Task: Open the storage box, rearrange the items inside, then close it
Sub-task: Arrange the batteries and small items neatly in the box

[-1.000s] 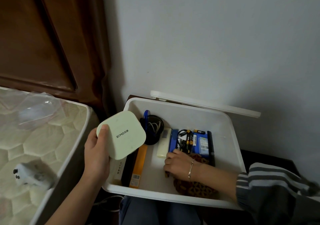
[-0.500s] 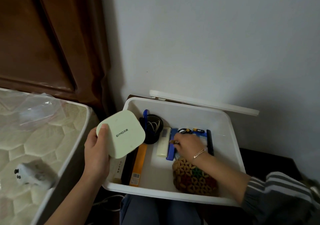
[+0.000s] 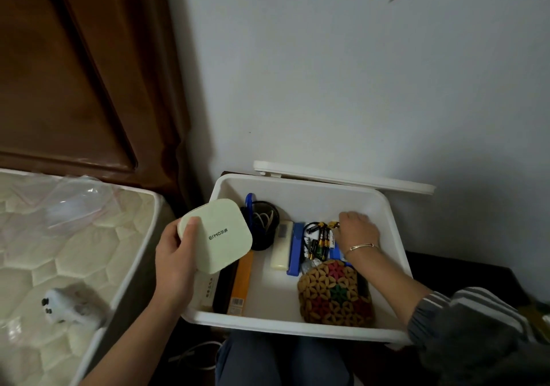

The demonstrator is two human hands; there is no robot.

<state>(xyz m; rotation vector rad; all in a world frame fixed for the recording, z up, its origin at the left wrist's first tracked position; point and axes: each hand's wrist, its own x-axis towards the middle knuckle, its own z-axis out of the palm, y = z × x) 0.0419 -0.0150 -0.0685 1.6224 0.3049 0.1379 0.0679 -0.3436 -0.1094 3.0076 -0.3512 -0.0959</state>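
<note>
Left hand (image 3: 175,254) grips pale case (image 3: 215,237); right hand (image 3: 358,231) (grip hidden) among batteries (image 3: 323,241) in open storage box (image 3: 312,201)

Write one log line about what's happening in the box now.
box: open, lid behind | left grip: holds green case over box's left edge | right grip: at batteries, hold unclear

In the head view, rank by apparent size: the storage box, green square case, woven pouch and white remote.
1. storage box
2. woven pouch and green square case look alike; the case, held above the box, is likely nearer the camera, so no ranking between them
3. white remote
</note>
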